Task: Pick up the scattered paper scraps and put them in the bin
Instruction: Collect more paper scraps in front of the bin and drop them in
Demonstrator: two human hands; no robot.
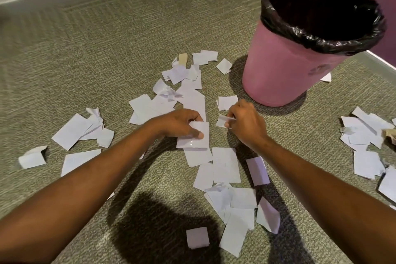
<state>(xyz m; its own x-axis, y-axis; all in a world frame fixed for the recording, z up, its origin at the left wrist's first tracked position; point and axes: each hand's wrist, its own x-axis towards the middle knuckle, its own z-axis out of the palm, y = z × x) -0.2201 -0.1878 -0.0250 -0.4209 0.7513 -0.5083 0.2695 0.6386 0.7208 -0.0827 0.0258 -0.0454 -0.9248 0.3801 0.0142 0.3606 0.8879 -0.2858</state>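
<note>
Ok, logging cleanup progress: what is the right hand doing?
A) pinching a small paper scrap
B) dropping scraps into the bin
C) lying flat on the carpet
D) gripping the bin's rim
A: the right hand pinches a small white scrap, beside the pink bin without touching it.

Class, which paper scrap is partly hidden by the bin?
The scrap peeking out at the bin's right base; all others lie clear of the bin.

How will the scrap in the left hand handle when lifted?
The scrap looks thin, so probably floppy and very light. Nearby scraps lie creased and curled, so it likely crumples easily in the left hand.
</note>
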